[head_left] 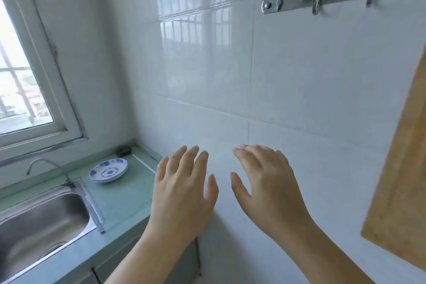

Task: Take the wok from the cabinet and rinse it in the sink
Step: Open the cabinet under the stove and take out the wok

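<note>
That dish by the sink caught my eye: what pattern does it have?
The dish is white with blue floral motifs, seen in the head view.

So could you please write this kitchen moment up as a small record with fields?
left hand: open, empty, raised before the tiled wall
right hand: open, empty, beside the left
sink: steel, no wok in it
tap: no water seen running
blue-patterned plate: on the counter right of the sink
cutting board: against the wall, far right
wok: not in view
</note>
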Available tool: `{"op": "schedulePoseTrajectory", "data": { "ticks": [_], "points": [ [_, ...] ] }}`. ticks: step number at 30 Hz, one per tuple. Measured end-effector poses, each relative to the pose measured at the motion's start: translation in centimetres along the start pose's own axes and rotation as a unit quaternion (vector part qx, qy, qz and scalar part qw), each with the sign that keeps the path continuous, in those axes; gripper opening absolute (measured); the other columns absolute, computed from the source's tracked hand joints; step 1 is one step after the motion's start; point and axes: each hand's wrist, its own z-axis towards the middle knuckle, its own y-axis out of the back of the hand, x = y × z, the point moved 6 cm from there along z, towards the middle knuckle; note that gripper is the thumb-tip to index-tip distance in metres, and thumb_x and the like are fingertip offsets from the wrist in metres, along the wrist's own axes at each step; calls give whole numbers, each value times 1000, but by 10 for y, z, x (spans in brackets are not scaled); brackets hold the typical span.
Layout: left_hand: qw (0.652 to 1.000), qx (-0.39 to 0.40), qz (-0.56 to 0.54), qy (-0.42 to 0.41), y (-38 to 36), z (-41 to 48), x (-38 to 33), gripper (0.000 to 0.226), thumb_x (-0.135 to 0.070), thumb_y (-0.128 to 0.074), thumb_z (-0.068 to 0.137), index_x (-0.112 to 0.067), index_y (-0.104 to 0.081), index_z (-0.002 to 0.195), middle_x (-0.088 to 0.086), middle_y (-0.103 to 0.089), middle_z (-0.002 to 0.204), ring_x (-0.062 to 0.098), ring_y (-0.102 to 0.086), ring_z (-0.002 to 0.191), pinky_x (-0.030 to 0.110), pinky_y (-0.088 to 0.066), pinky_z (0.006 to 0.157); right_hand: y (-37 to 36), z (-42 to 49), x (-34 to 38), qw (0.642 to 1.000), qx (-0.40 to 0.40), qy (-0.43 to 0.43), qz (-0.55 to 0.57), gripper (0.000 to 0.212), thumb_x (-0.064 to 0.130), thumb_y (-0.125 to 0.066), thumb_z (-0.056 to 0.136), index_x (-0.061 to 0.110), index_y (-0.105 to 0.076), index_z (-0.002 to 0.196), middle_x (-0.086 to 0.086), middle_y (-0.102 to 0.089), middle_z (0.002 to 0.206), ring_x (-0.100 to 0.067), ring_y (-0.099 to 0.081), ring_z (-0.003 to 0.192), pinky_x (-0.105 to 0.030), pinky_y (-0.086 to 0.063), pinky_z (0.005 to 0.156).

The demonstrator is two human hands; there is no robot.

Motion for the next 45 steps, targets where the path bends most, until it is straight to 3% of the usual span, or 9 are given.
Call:
{"op": "schedulePoseTrajectory", "data": {
  "ticks": [3, 9, 15, 18, 21, 24, 33, 45],
  "points": [
    [1000, -9, 6, 27, 12, -20, 28, 43, -30, -43, 79, -6, -68, 105, 9, -70, 110, 31, -64, 106, 41, -41, 94, -10, -2, 34, 999, -9, 33, 17, 40, 30, -45, 79, 10, -69, 104, -4, -71, 100, -24, -68, 95, -43, -54, 83],
    [996, -21, 43, 73, 53, -78, 95, 42, -31, -44, 78, -5, -68, 102, 10, -71, 107, 32, -65, 104, 46, -51, 89, -32, -20, 120, 995, 17, 69, 64, 42, 31, -43, 78, 8, -69, 104, -5, -71, 100, -26, -67, 95, -44, -54, 83],
    [987, -34, 79, 136, 102, -146, 164, 41, -31, -43, 79, -6, -68, 102, 9, -71, 107, 32, -64, 105, 40, -39, 94, -44, -41, 222, 984, 42, 125, 116, 45, 32, -44, 79, 6, -67, 107, -8, -70, 102, -28, -66, 96, -46, -54, 82],
    [978, -20, 102, 182, 126, -184, 199, 42, -31, -43, 78, -9, -69, 102, 7, -71, 107, 31, -64, 107, 43, -47, 93, -52, -57, 278, 975, 59, 159, 143, 45, 33, -44, 78, 8, -67, 108, -6, -70, 102, -27, -66, 96, -47, -53, 84],
    [968, -22, 125, 217, 151, -222, 231, 42, -30, -44, 78, -8, -68, 104, 8, -70, 109, 31, -64, 107, 43, -42, 95, -61, -73, 329, 964, 77, 190, 169, 46, 34, -43, 79, 10, -66, 110, -4, -70, 104, -25, -66, 99, -47, -53, 86],
    [955, -31, 152, 252, 174, -262, 259, 43, -30, -44, 78, -6, -68, 105, 9, -70, 109, 32, -64, 106, 45, -49, 92, -69, -88, 377, 951, 88, 221, 198, 46, 34, -43, 79, 11, -66, 110, -4, -70, 105, -24, -66, 100, -49, -52, 87],
    [884, -37, 254, 390, 237, -369, 341, 43, -28, -43, 78, -5, -67, 106, 12, -70, 108, 32, -66, 102, 49, -49, 89, -94, -132, 527, 880, 116, 334, 316, 43, 31, -43, 78, 9, -68, 105, -6, -70, 101, -27, -67, 96, -51, -53, 85],
    [779, -35, 370, 505, 302, -412, 465, 45, -30, -42, 80, -5, -67, 107, 13, -71, 108, 32, -65, 104, 50, -49, 89, -143, -130, 713, 784, 152, 414, 437, 42, 32, -43, 77, 9, -68, 102, -5, -71, 98, -29, -67, 92, -49, -52, 85]
  ]
}}
